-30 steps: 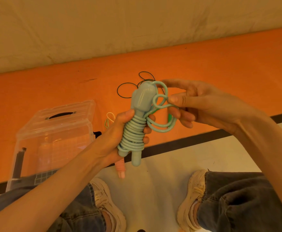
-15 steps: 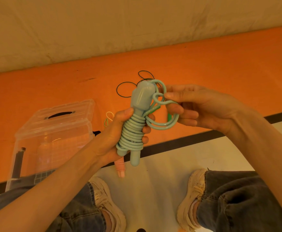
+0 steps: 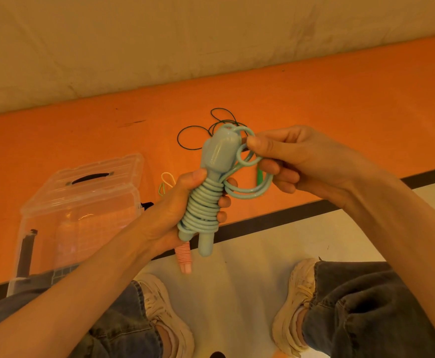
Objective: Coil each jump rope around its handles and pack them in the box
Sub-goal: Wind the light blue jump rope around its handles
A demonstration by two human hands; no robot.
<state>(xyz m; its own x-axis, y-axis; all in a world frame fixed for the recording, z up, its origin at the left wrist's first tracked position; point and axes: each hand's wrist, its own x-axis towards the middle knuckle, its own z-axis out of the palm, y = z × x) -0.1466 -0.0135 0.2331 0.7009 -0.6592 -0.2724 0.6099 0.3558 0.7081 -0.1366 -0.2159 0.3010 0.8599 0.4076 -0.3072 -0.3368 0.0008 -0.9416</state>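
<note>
A light blue jump rope (image 3: 206,202) has most of its cord coiled round its two handles, held upright at the centre. My left hand (image 3: 169,213) grips the coiled bundle from the left. My right hand (image 3: 296,161) pinches the loose end loops of the cord beside the handle tops. A clear plastic box (image 3: 82,202) with an open lid and black handle stands on the floor at the left. A pink coiled jump rope (image 3: 184,258) lies on the floor, partly hidden under my left hand.
A dark green rope (image 3: 198,136) lies in loose loops on the orange floor behind my hands, its green handle (image 3: 259,175) showing below my right hand. A pale yellow-green cord (image 3: 166,182) lies by the box. My knees and shoes fill the bottom.
My right hand has closed on the loose loops and drawn them in against the handle tops. The left hand keeps its grip on the coil.
</note>
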